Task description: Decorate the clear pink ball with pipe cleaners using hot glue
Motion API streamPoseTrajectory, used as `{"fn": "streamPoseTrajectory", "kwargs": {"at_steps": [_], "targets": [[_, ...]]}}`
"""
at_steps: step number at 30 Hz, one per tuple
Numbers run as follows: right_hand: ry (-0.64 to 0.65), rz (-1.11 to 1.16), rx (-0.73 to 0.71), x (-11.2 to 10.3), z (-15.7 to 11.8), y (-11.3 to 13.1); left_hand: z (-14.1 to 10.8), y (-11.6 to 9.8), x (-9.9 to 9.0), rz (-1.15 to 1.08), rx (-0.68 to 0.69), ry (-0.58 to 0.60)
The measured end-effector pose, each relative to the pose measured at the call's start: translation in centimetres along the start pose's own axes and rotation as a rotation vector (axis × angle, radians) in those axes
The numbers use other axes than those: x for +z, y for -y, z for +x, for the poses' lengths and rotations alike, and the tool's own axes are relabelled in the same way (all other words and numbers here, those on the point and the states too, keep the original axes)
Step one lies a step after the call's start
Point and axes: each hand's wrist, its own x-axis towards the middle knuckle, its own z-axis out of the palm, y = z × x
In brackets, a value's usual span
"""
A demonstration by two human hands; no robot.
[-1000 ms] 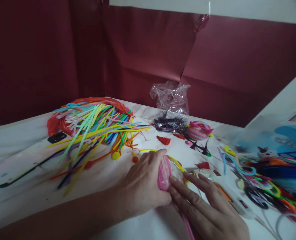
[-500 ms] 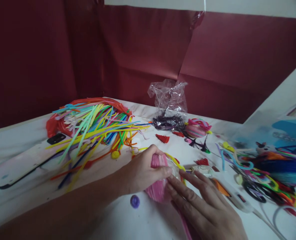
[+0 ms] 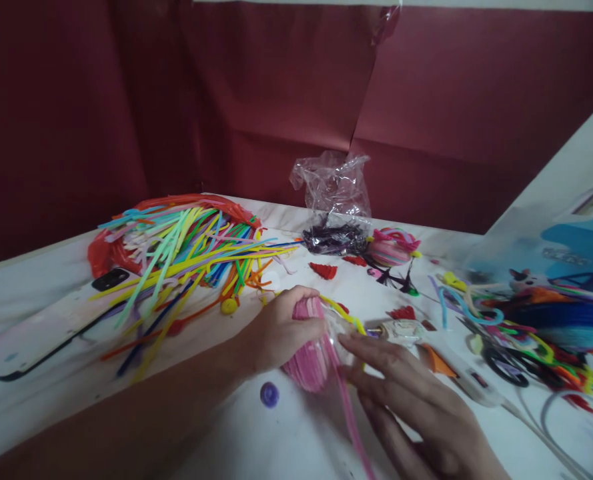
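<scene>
My left hand (image 3: 279, 333) is closed round a rounded, partly clear form wrapped in pink pipe cleaners (image 3: 307, 363), with the thumb pressing across its top. From the wrapped side, a loose pink pipe cleaner (image 3: 351, 423) trails down toward the near edge of the view. My right hand (image 3: 411, 400) is beside the form, its fingers stretched out and slightly apart, fingertips at the clear right side; whether they touch it I cannot tell. Behind the form curves a yellow pipe cleaner (image 3: 337, 309). A small purple coil (image 3: 269, 395) lies on the white table just below my left hand.
Many coloured pipe cleaners (image 3: 191, 243) spill from a red bag at the left, beside a phone (image 3: 51, 327). Farther back are a clear plastic bag (image 3: 333, 193) and a pink striped ball (image 3: 392, 247). A glue gun (image 3: 463, 373) with its cord and scissors (image 3: 506, 363) lie right.
My right hand has drawn slightly right and down from the pink-wrapped form, uncovering more of the loose pink strand. My left hand keeps its hold. The whole view has shifted a little.
</scene>
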Motion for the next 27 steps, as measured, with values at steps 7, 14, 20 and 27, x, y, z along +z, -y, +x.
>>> {"fn": "streamPoseTrajectory", "kwargs": {"at_steps": [7, 14, 20, 27], "targets": [[0.275, 0.569, 0.653, 0.4, 0.6, 1.7, -0.3, 0.0, 0.0, 0.005, -0.016, -0.065], [0.298, 0.879, 0.997, 1.8, 1.1, 1.4, -0.6, 0.3, 0.2, 0.021, 0.001, -0.083], [0.236, 1.035, 1.136, 2.2, 1.1, 1.3, -0.6, 0.5, 0.1, -0.004, 0.007, -0.084], [0.278, 1.116, 1.230, 3.3, 0.3, 1.2, -0.9, 0.8, 0.1, -0.060, -0.024, -0.097]]}}
